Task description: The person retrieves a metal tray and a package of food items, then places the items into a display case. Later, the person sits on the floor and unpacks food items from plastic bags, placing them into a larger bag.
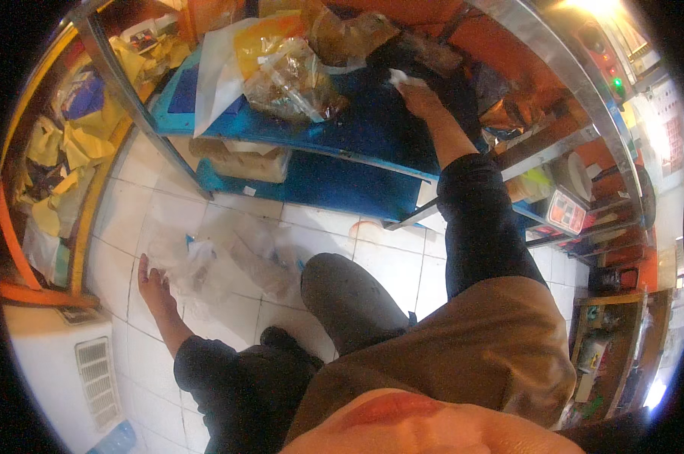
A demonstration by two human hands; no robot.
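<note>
My right hand (pixel 417 97) reaches over a blue shelf (pixel 370 130) and presses a crumpled white cloth or tissue (pixel 397 77) against its dark, shaded back part. To the left of that hand, a transparent plastic bag (pixel 290 85) with brownish contents rests on the same shelf. Behind the bag is a brown bundle (pixel 350 34), its exact kind unclear. Low on the left, my left hand (pixel 156 286) hangs above the tiled floor, index finger extended and other fingers bent. Nothing shows in its grasp. Crumpled transparent plastic bags (pixel 200 261) lie on the floor beside it.
A metal frame (pixel 143 108) holds the blue shelf, with a lower blue shelf (pixel 342 181) beneath. Yellow crumpled papers (pixel 86 144) fill a rack at left, above a white vented appliance (pixel 52 363). Shelves with containers (pixel 566 210) line the right side. My bent knee (pixel 347 295) is near the floor.
</note>
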